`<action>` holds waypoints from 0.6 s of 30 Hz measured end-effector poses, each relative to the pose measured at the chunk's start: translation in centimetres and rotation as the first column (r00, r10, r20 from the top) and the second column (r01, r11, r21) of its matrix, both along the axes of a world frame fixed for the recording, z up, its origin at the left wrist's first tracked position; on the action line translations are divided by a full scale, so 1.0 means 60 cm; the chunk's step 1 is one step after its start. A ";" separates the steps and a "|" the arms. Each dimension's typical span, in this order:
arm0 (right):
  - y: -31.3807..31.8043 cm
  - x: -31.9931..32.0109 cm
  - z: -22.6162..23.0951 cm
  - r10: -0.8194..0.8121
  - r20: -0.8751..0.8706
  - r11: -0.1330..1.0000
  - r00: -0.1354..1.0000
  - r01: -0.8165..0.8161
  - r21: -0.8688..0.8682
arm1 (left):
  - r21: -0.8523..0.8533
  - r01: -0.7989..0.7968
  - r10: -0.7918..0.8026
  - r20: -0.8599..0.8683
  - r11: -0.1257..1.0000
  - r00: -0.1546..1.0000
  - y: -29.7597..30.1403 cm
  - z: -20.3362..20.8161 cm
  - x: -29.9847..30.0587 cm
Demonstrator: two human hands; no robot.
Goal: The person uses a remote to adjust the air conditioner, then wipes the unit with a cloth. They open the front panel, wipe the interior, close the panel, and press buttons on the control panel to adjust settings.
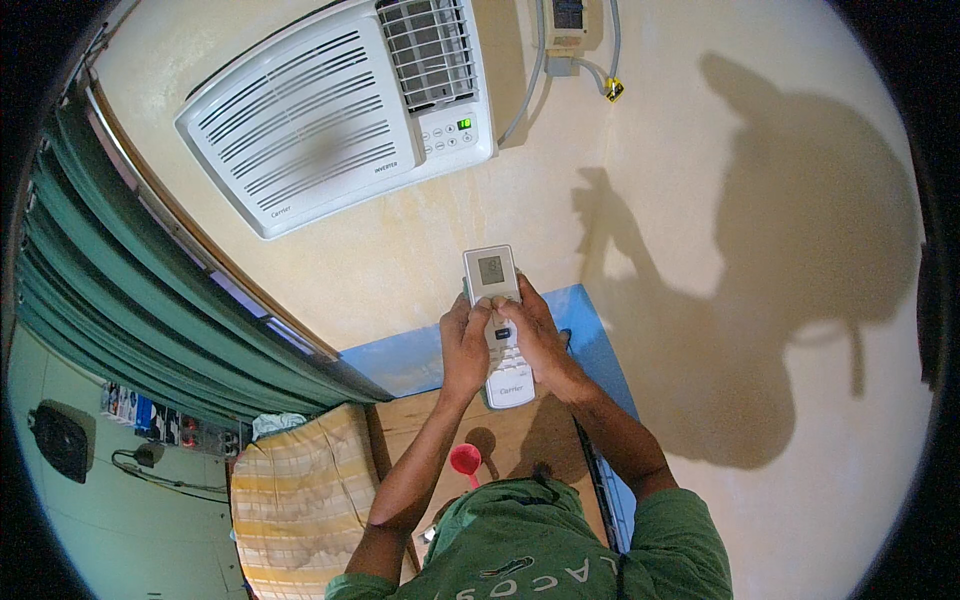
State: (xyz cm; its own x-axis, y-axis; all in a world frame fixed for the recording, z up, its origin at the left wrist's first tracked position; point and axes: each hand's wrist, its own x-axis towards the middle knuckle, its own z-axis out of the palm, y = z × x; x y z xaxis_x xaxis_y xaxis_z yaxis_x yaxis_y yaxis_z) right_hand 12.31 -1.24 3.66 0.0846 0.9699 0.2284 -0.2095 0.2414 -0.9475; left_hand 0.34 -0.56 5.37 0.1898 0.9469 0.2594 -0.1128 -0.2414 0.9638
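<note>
A white remote control [511, 377] with a small grey display is held upright between my two hands, in front of the wall. My left hand [465, 345] grips its left side, with the thumb on the upper buttons. From the other side my right hand [536, 335] wraps round it, its thumb also on the keys beside the left one. The fingers behind the remote are mostly hidden. Above, a white window air conditioner [310, 120] is set in the wall, and its little panel [450, 133] glows green.
Green curtains [150, 270] hang along the left. A striped yellow cushion [300, 500] lies at lower left, beside a wooden surface [405, 425] with a red cup-shaped object [465, 459]. A grey cable [537, 75] runs down from a box [567, 38] on the wall. My shadow falls at right.
</note>
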 end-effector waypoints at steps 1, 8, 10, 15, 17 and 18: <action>0.000 0.000 0.000 0.014 -0.013 1.000 1.000 -0.014 -0.018 | -0.002 -0.004 0.004 0.005 1.000 1.000 0.000 0.000 0.000; -0.003 0.001 0.001 0.013 0.013 1.000 1.000 -0.013 -0.018 | 0.024 -0.006 0.006 0.001 1.000 1.000 0.004 -0.006 0.000; -0.002 0.001 -0.001 0.017 0.002 1.000 1.000 -0.017 -0.026 | 0.013 -0.012 0.012 -0.008 1.000 1.000 0.005 -0.009 0.000; 0.002 0.001 -0.003 -0.003 0.041 1.000 0.999 0.003 -0.006 | -0.027 -0.005 0.005 -0.009 1.000 1.000 0.005 -0.010 -0.002; 0.001 0.000 -0.002 -0.011 0.044 1.000 0.999 0.011 -0.007 | -0.036 0.001 -0.001 0.000 0.999 1.000 0.004 -0.009 -0.002; 0.000 0.000 -0.001 -0.011 0.039 1.000 0.999 0.011 -0.014 | -0.029 0.005 -0.005 0.001 1.000 1.000 0.004 -0.009 -0.002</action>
State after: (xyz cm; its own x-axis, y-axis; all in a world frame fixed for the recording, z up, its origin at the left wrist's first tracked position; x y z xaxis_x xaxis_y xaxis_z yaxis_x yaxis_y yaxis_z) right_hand 12.34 -1.22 3.58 0.0868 0.9721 0.2178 -0.1702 0.2299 -0.9582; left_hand 0.25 -0.29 4.83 0.1939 0.9533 0.2317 -0.1151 -0.2125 0.9704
